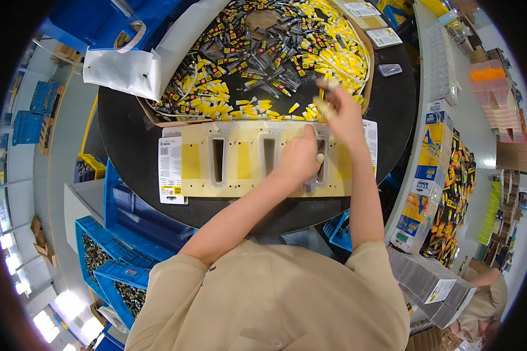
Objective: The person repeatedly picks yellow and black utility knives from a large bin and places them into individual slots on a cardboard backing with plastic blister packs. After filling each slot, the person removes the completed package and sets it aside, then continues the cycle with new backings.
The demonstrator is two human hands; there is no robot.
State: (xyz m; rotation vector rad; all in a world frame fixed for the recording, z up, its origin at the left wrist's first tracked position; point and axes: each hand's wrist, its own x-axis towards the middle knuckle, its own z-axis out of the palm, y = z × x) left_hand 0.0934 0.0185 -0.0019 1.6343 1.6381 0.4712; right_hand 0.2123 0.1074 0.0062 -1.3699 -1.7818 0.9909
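A pale yellow slotted fixture plate (243, 186) lies before me, with clear plastic rims around its tall slots. My left hand (297, 154) rests on it beside the rightmost slot (321, 169), fingers curled, thumb over the slot's edge. Whether it grips anything is hidden. My right hand (340, 107), blurred, is above the right front of a shallow cardboard tray (367, 94). Something yellow shows by its fingertips, which seem to wear pale finger covers; a hold is unclear. In the tray lie many small glue tubes (285, 61) with yellow caps (340, 61).
Printed blister cards (170, 169) stick out beneath the plate. The round black table (127, 131) carries a white sheet (120, 72) and a tape roll (130, 37). Blue crates (131, 219) stand left; product boxes (428, 153) line the right bench. Another person (485, 302) is at lower right.
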